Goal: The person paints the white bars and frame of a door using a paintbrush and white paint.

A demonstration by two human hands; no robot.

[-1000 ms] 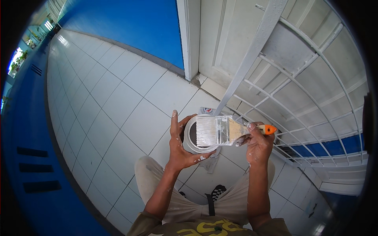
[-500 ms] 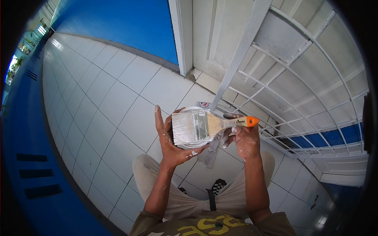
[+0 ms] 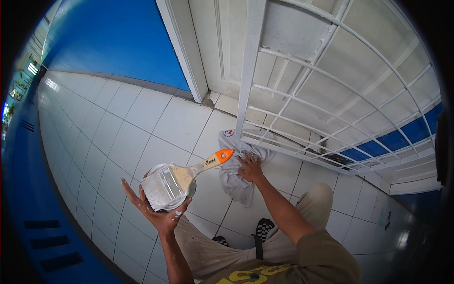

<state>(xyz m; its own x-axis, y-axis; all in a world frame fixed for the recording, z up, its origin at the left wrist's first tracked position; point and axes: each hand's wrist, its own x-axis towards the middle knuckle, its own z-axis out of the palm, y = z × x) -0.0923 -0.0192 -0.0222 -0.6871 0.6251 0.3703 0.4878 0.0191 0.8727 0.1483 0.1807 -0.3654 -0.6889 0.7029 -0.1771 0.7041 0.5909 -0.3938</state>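
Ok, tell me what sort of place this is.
Probably a tiled walkway or porch outside a building doorway. Signs: white floor tiles, a white metal grille gate beside a white door frame, and a blue wall. The left hand holds a paint can with a brush.

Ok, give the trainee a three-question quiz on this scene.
1. True or false: the left hand holds up a paint can with a wide brush laid across it.
2. The right hand rests on: A a grey cloth, B the brush handle, C a shoe.
3. What colour is the brush handle's tip?

Key: 1 true; 2 A, the grey cloth on the floor tiles beside the white metal grille; 3 orange.
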